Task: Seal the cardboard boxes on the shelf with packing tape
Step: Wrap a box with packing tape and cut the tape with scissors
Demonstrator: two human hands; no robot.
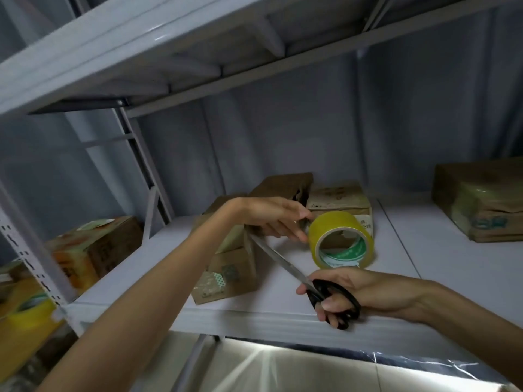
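Head view: tape roll stands just beyond left-hand fingers.

Yellow tape roll stands on edge beside brown cardboard box on shelf.

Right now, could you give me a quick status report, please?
Right hand grips scissors, blades closed. Left hand fingers at yellow tape roll over cardboard box. Nothing in the way.
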